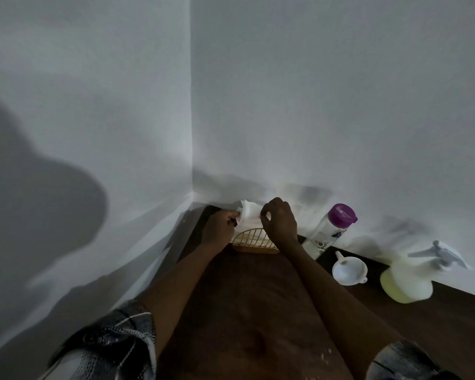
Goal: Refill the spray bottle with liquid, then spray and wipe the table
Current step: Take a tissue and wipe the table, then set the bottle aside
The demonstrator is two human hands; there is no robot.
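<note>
While hands (220,226) (280,223) pinch tissue (251,215), spray bottle (406,283) upright

Dark wood worktop (252,311) in a wall corner. Along the back edge, left to right: gold wire holder (254,242) with white tissues (248,215), clear bottle (331,229) with purple cap, white funnel (348,267), spray bottle (406,281) holding yellowish liquid.
</note>
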